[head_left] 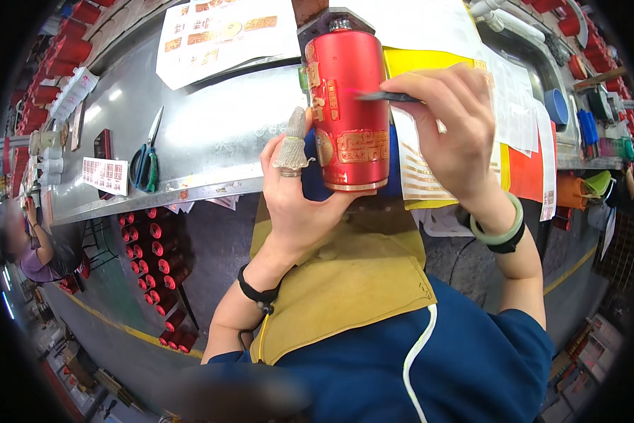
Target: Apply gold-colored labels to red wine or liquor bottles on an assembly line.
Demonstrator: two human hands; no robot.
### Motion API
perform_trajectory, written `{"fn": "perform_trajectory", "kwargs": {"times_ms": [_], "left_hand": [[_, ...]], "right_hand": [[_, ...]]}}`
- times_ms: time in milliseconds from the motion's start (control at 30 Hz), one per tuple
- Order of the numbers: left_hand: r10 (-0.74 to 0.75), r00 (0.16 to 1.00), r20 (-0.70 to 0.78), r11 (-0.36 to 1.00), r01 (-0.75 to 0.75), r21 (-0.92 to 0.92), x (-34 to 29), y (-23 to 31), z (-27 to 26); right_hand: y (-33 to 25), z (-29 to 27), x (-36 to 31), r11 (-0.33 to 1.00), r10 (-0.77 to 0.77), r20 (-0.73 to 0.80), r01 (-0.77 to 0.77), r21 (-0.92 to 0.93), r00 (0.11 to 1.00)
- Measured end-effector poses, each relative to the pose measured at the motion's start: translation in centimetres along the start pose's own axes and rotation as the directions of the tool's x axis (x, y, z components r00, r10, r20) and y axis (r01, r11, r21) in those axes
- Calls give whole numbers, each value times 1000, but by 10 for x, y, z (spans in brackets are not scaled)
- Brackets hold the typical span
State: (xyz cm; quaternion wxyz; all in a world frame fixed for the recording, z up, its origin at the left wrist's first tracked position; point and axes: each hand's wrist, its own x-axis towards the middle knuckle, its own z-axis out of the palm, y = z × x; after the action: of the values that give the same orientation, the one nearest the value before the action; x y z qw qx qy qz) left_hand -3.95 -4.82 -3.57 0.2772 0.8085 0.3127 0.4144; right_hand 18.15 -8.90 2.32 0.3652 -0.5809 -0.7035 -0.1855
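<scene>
- You hold the red bottle (359, 74) in front of you at the counter's (211, 144) near edge, its dark neck pointing away from you and its base toward you.
- Your left hand (296, 201) has its fingers closed around the bottle's lower left side, the thumb by the base (one finger wears a pale, ribbed finger sleeve (291, 151)).
- Your right hand (452, 127) has its fingers pinched narrow on the slim dark tweezers (396, 96), whose tip lies over the bottle's front; you cannot tell from this view whether it touches.
- Gold decals (363, 146) sit on the bottle's front and left side.
- To your left, the scissors (145, 166) lie on the counter with their blades pointing away, beside a small white card (105, 175).
- Farther out on that side is a white decal sheet (225, 35).
- To your right, a yellow sheet (419, 61) lies partly under white papers, and a blue cup (556, 106) stands beyond.
</scene>
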Motion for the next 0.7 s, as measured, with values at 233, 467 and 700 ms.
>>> {"fn": "perform_trajectory", "kwargs": {"times_ms": [233, 467, 700], "left_hand": [[223, 972, -75, 962, -208, 176, -25, -11, -2], [298, 935, -195, 924, -231, 304, -24, -8, 18], [157, 963, -219, 947, -83, 312, -26, -1, 14]], "right_hand": [[-6, -24, -17, 946, 269, 34, -271, 179, 962], [-2, -25, -22, 928, 314, -44, -297, 223, 948], [-11, -15, -19, 906, 309, -6, -292, 307, 951]]}}
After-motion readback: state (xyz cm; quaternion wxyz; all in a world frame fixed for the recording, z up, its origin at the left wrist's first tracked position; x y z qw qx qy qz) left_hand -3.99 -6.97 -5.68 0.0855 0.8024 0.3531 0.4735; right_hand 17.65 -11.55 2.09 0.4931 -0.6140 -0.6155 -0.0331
